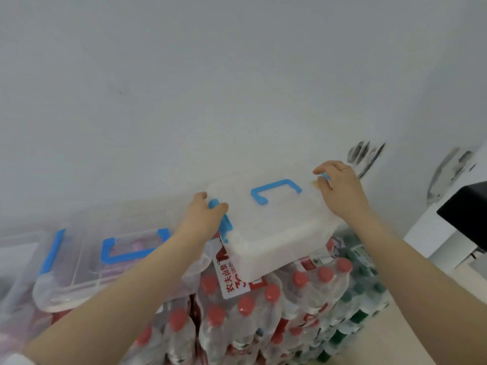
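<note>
A translucent white plastic box (274,222) with a blue carry handle (275,191) on its lid sits tilted on top of shrink-wrapped packs of red-capped water bottles (247,306). My left hand (204,219) grips the blue latch (222,222) on the box's left end. My right hand (342,189) curls over the box's far right end, fingers on the blue latch there (324,177). Both arms reach forward from below.
To the left lies a larger clear storage box (87,262) with blue handle and clips. Green-capped bottle packs (361,301) stand right of the red ones. A white wall (210,88) with dark scuffs is close behind. At far right stands white furniture (432,233) bearing a black object (466,212).
</note>
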Demonstrator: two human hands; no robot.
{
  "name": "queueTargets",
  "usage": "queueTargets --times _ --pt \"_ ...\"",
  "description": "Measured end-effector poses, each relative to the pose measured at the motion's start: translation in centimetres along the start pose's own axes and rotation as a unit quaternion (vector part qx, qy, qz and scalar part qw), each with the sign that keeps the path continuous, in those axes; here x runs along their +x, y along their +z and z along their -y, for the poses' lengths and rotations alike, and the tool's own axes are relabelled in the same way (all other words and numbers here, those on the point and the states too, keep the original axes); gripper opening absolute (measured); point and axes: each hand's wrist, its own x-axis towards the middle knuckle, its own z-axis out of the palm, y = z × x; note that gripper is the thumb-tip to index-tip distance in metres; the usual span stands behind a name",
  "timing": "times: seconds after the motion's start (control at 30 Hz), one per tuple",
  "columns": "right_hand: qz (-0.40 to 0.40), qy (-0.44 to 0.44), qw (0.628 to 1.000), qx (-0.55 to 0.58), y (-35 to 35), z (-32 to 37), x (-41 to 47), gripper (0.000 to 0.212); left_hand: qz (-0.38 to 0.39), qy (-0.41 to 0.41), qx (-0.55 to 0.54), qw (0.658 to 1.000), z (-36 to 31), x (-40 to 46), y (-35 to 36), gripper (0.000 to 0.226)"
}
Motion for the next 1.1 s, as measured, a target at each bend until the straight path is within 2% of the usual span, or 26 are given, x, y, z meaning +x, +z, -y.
queueTargets --times 0.1,0.23,0.3,0.47,0.67,0.77,0.9,1.0,1.07,1.1 --pt "0.04 0.044 0.998 -0.004 0.0 -3.6 1.8 0.029 -0.042 0.001 0.07 0.997 0.1 0.6 1.0 0.054" --pt "0.156 0.105 0.982 0.006 0.7 -5.7 3.8 0.031 -0.048 -0.006 0.126 0.991 -0.2 0.9 2.3 0.048" --pt "0.201 0.101 0.974 -0.004 1.2 -6.0 4.9 0.032 -0.064 -0.002 0.143 0.988 -0.6 0.7 2.9 0.046" --pt "0.183 0.03 0.982 -0.03 2.4 -7.2 5.5 0.031 -0.079 -0.012 0.154 0.985 -1.2 0.2 3.4 0.041" --pt "0.161 -0.007 0.978 -0.136 2.6 -7.2 5.7 0.028 -0.092 -0.027 0.166 0.981 -0.6 1.0 3.6 0.041" --pt "0.18 0.015 0.97 -0.16 2.5 -7.6 6.2 0.024 -0.101 -0.021 0.141 0.985 0.2 1.5 3.2 0.042" --pt "0.199 0.064 0.963 -0.171 2.8 -8.3 6.2 0.023 -0.097 -0.016 0.125 0.987 1.2 1.8 2.9 0.058" --pt "0.229 0.098 0.959 -0.134 2.8 -8.3 6.7 0.025 -0.085 -0.007 0.151 0.985 1.4 1.9 3.2 0.058" --pt "0.267 0.134 0.95 -0.086 2.6 -8.4 7.1 0.029 -0.087 -0.025 0.122 0.988 1.7 2.5 2.9 0.057" --pt "0.262 0.15 0.951 -0.066 2.6 -8.6 7.1 0.029 -0.1 -0.034 0.093 0.99 1.8 2.7 2.6 0.056"
